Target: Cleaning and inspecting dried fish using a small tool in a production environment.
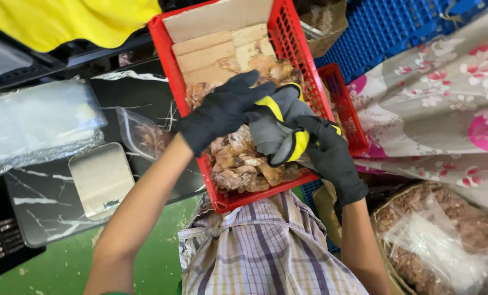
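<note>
A red plastic basket (167,60) stands in front of me on a dark table, lined with cardboard (211,46) and holding several brown dried pieces (244,164). Both my hands wear black gloves and meet over it. Between them is a grey and yellow glove (274,134). My right hand (331,158) grips it from the right. My left hand (222,112) lies on it from the left, fingers stretched and thumb pressed on its yellow edge.
On the black marbled table (47,205) lie a metal tray (102,177), a clear bag holding brown pieces (143,134) and a plastic-wrapped bundle (36,123). A smaller red basket (342,101), blue crates (386,33), floral cloth (446,109) and a bag-lined basket of brown pieces (446,235) crowd the right.
</note>
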